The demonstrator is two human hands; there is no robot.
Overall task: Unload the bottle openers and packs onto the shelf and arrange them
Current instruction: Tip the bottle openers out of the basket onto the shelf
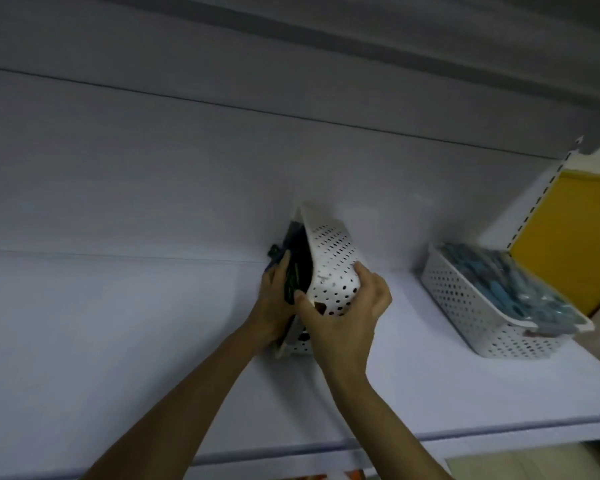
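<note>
Basket (329, 265), judged light and stiff, lies tipped left: right hand (343, 313) grips its near wall, left hand (274, 299) clutches dark packs (297, 261).

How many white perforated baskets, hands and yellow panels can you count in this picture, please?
White perforated baskets: 2 (tilted basket, right basket)
Hands: 2 (left hand, right hand)
Yellow panel: 1
Total: 5

— Where do we have our arms?
— Both reach forward, bare. Our right hand (347, 317) curls round the basket (329, 258); our left hand (274, 299) sits just beside it, grip unclear.
</note>
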